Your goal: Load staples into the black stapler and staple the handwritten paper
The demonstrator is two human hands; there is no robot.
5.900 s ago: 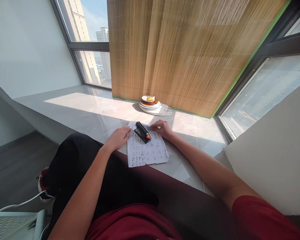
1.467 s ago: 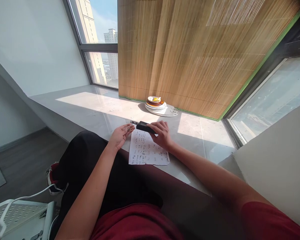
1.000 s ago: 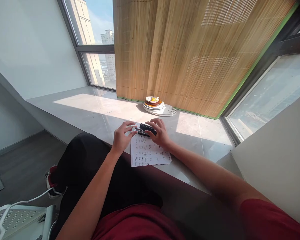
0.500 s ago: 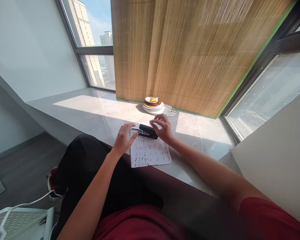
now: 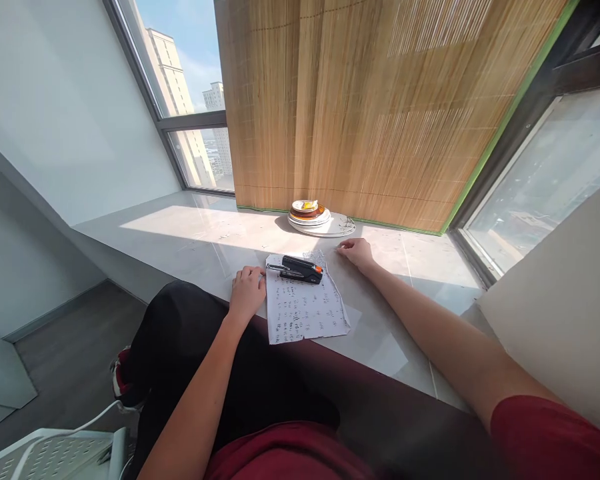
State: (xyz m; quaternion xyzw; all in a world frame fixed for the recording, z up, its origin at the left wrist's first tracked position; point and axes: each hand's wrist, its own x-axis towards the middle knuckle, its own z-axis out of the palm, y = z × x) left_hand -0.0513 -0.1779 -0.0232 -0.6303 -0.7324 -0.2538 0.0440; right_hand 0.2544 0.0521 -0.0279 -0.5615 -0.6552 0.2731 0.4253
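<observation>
A black stapler [image 5: 303,270] with an orange part at its right end lies opened on a sheet of paper [image 5: 313,320] covered in rows of handwriting. Its shiny metal arm sticks out to the left. My left hand [image 5: 249,293] rests at the paper's left edge, fingers loosely bent, close to the metal arm but not holding it. To the right, apart from both stapler and paper, my right hand [image 5: 357,253] rests on the ledge with fingers loosely bent. I see nothing held in either hand.
Behind the paper, a stack of plates [image 5: 310,217] stands on the tiled window ledge [image 5: 200,243]. A bamboo blind [image 5: 350,113] hangs at the back. A white perforated chair or rack [image 5: 70,450] with a cable is at lower left.
Both hands have moved off the stapler: the left down to the paper's edge, the right out onto the ledge. The stapler stays on the paper, now fully visible. The view has shifted slightly.
</observation>
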